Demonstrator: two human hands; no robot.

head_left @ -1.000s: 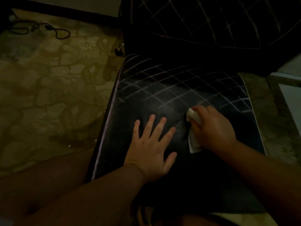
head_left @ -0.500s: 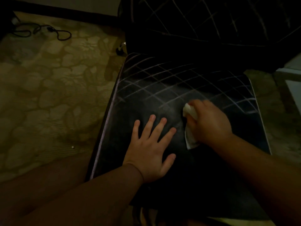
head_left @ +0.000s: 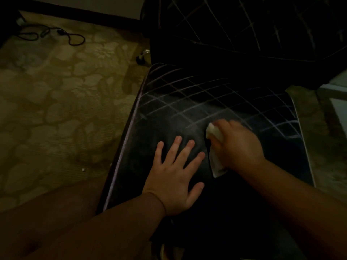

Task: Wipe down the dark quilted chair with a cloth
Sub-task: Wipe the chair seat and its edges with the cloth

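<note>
— What is nearest to us?

— Two bare forearms reach forward over a dark quilted chair [head_left: 187,102]. The left hand [head_left: 174,177] lies flat on the front of the seat, fingers [head_left: 177,140] straight and spread, palm down, bracing. Just beside it, the right hand [head_left: 238,145] presses a pale cloth [head_left: 216,147] against the middle of the seat. Its fingers are curled over the bunched cloth; the hand is slightly blurred, so I judge it is mid-stroke.

— Where is the chair itself?

— Directly ahead, seat low in view, backrest [head_left: 244,25] rising behind it. Pale stitch lines cross the seat in a diamond grid, with a greyish haze around the cloth.

— What could go wrong?

— Only my guess: the room is very dim, so patches could be missed, most likely the dark front of the seat and the backrest. The cloth's loose lower corner trails out from under the hand; it could fold under and smear rather than lift. The chair seems to stand on a caster [head_left: 142,60], so a hard push might roll it, which the left hand appears to guard against.

— And farther off?

— To the left, a patterned beige carpet [head_left: 56,109] with a small white speck on it. Beyond, a black cable [head_left: 71,37] loops near the wall. On the right, a pale-edged piece of furniture [head_left: 336,102] stands close to the chair and may crowd that side.
</note>
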